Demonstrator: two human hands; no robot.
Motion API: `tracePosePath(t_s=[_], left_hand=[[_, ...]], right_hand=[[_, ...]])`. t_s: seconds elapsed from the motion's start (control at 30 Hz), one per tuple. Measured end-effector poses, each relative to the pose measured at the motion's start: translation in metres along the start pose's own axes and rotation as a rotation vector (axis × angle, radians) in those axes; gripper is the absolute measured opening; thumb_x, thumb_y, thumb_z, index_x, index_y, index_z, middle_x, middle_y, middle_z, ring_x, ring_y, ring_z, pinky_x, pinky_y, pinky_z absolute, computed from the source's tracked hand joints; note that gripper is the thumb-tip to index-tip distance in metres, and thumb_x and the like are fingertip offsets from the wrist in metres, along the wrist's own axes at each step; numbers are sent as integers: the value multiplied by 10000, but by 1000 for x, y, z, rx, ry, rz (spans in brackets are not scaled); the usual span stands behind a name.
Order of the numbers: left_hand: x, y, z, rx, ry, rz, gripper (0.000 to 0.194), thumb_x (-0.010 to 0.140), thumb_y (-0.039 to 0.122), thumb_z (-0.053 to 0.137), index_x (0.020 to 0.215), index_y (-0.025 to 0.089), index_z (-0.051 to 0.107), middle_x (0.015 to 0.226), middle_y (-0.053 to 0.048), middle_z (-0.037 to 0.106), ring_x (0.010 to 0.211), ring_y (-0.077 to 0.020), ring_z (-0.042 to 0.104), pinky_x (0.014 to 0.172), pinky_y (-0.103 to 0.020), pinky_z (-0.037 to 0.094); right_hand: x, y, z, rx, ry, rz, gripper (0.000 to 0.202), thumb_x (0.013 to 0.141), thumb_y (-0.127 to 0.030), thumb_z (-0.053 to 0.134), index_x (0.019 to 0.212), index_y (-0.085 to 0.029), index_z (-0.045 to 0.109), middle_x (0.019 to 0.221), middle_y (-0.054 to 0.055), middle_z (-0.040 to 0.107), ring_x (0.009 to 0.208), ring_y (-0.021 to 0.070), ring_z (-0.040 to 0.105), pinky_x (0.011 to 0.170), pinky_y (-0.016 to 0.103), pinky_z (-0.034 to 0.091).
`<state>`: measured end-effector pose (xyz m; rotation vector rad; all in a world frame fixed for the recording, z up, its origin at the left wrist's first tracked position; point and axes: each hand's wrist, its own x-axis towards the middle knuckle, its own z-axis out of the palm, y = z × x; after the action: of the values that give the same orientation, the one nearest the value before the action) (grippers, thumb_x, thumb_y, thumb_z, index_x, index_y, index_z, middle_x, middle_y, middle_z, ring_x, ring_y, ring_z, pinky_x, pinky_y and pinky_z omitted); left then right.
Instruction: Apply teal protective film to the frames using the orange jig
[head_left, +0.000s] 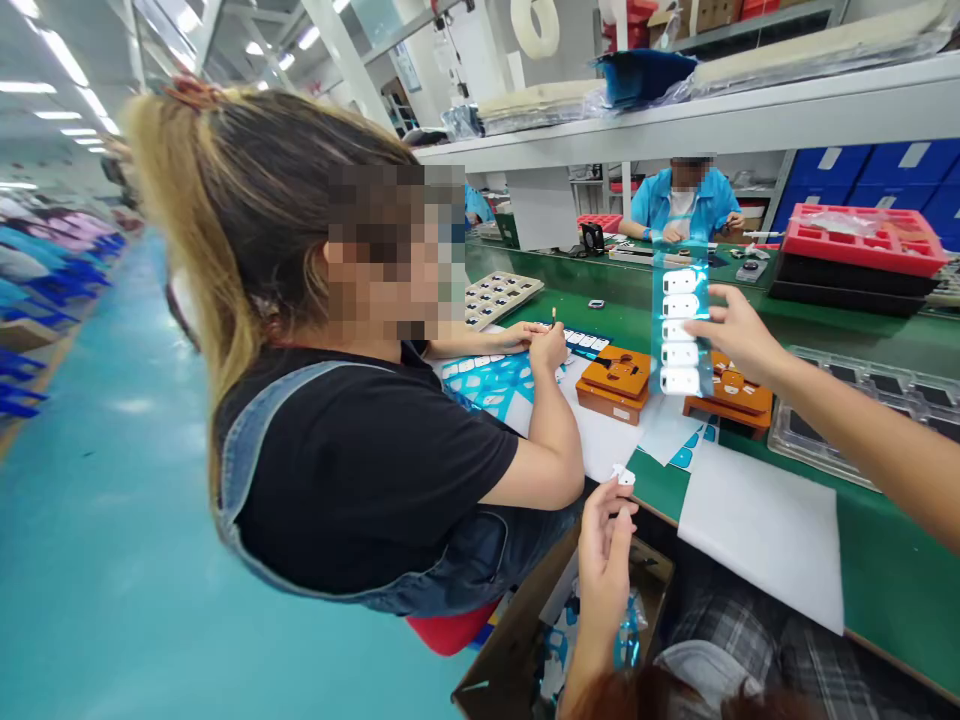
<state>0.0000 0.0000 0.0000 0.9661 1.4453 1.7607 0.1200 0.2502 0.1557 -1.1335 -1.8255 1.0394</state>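
My right hand (739, 335) is raised over the bench and pinches a see-through blue film strip (660, 340) by its right edge. The strip hangs upright and carries a column of white die-cut pieces (680, 381) with small dark openings. Low in front, my left hand (606, 535) is palm up, its fingertips closed on a small white die-cut piece (622, 477). Below that hand stands a cardboard box (510, 650) with blue and white film scraps. Nearest to the strip are two orange fixture blocks (616, 372), one on either side and partly behind it.
A co-worker (375, 450) sits close on my left, hands over blue sticker sheets (491, 385). White paper (765, 525) overhangs the green bench edge (900, 600). A clear tray (825, 430) lies at right, a red bin (862, 240) behind. Another person (682, 205) sits opposite, below an overhead shelf (750, 110).
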Motion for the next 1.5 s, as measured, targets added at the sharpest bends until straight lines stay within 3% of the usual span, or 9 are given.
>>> tracePosePath(t_s=[0.1,0.23,0.4,0.73,0.83,0.97,1.17,1.27,1.5], left_hand=[[-11,-7,-11,23,41,-26,500,895,598,576,1161,175,594,1122,-124,662,928,-182,655,805,-288,556],[-20,-10,-24,70,148,-54,477,865,598,610,1090,177,593,1032,-100,675,868,-179,667,783,-295,569],[-19,-11,-33,151,197,-55,392,849,548,603,1036,204,593,949,-77,681,864,-222,679,802,-350,581],[-15,-9,-15,407,-50,-92,406,843,606,511,914,234,655,879,-52,688,926,-271,697,845,-379,582],[-18,-14,-13,381,-53,-65,405,863,611,529,922,229,649,891,-67,698,912,-262,697,837,-381,586],[-20,-20,-13,365,-51,-9,423,885,601,561,927,188,644,898,-96,701,882,-240,698,810,-361,585],[-13,-18,-9,384,-127,88,329,936,482,559,959,169,655,913,-87,698,885,-205,691,800,-307,566],[-4,-11,6,432,-180,232,247,959,391,537,949,177,660,906,-75,686,883,-197,672,816,-306,545],[59,33,76,835,-468,698,311,917,375,594,1179,212,633,1292,-135,609,1238,-285,545,1069,-446,426]], right_hand=[[44,12,11,-261,57,142,910,777,-209,700,1487,-254,134,1251,140,609,933,233,676,652,297,580],[58,24,25,-398,-54,239,936,705,-134,791,1486,-187,277,1158,163,644,869,251,670,676,344,575],[49,18,20,-489,-247,267,279,915,-320,670,1126,-141,633,1066,74,671,877,174,668,752,344,587],[4,11,4,-322,-539,259,411,726,-415,831,1027,-168,698,959,72,740,663,193,733,624,266,578],[-9,8,-21,-281,-554,213,446,742,-483,800,1053,-181,693,908,66,745,703,204,733,613,268,571],[-39,26,-82,-402,-314,16,353,803,-480,726,1014,-197,717,895,50,742,672,182,698,680,319,551],[-118,118,-220,-662,64,9,705,749,-801,549,1059,-200,746,1095,141,721,942,262,658,813,439,465],[-166,174,-266,-759,10,-11,767,623,-844,654,1120,-266,742,1305,173,626,1159,330,582,933,511,405],[-216,227,-249,-960,100,-7,313,685,-539,802,893,-317,728,1464,133,486,1359,425,336,962,580,376]])
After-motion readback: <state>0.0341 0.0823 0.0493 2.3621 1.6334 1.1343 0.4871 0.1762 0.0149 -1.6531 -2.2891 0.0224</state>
